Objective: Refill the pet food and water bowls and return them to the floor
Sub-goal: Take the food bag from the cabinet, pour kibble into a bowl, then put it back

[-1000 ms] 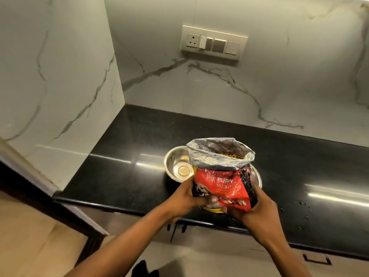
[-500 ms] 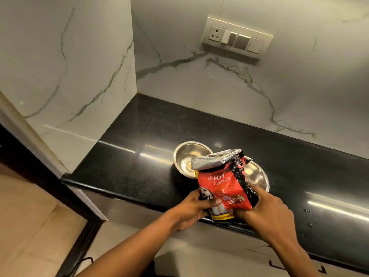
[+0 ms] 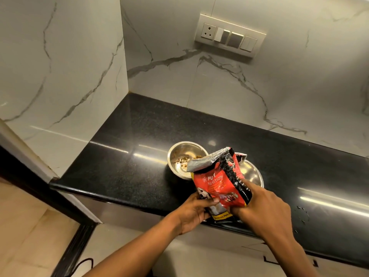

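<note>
- So this is the food-pouring step: the red puppy food bag (image 3: 218, 184) is tipped away from the person, its silver-lined mouth hanging over the near-right edge of the left bowl (image 3: 186, 159).
- A small scatter of kibble (image 3: 184, 159) sits in that bowl's bottom, mostly on the far side. It's nowhere near full, so I'd say the pour is only just underway.
- Left hand (image 3: 192, 211) has its fingers wrapped around the bag's lower left corner, thumb pressed on the front.
- Right hand (image 3: 259, 209) has its fingers closed on the bag's right side, index finger stretched up along the black edge panel.
- The second bowl (image 3: 252, 175) sits just right of the first and mostly hides behind the bag. Can't tell if anything's in it, looks empty from the bit showing.
- Both bowls are on the black desk (image 3: 129, 156), toward its near edge and close to the left corner by the marble wall.
- Next move, my guess: keep tilting, maybe a gentle shake so the kibble slides out without dumping in one lump, and keep the mouth over the bowl, since it's at the rim rather than the middle.
- After that there's still water for the other bowl, then both go down to the floor.
</note>
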Demonstrator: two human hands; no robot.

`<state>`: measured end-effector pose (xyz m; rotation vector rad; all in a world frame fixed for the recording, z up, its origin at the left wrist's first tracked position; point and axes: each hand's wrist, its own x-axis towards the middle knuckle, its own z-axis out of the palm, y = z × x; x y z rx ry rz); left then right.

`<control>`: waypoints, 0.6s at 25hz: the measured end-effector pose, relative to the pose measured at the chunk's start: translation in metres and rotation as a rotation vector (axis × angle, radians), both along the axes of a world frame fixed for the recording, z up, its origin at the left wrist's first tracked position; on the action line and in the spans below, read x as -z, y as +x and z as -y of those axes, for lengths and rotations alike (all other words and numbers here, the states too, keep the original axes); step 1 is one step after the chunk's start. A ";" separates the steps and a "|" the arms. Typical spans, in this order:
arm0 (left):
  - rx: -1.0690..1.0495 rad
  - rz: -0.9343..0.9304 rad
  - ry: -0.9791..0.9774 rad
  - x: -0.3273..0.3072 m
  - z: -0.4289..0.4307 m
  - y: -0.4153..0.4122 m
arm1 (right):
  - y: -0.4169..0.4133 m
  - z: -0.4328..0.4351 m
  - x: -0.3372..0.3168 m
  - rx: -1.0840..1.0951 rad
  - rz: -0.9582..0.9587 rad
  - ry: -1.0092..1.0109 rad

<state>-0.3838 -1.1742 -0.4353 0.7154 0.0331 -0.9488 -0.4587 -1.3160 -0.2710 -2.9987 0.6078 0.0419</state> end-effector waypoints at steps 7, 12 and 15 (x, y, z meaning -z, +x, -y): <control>-0.014 0.016 0.006 0.006 0.002 -0.005 | -0.002 0.003 -0.001 -0.017 0.005 0.005; -0.029 0.003 0.014 0.006 0.001 -0.008 | -0.001 0.003 0.000 -0.009 -0.021 0.028; -0.029 0.020 0.018 0.006 -0.001 -0.007 | 0.000 0.002 0.001 0.002 -0.019 0.039</control>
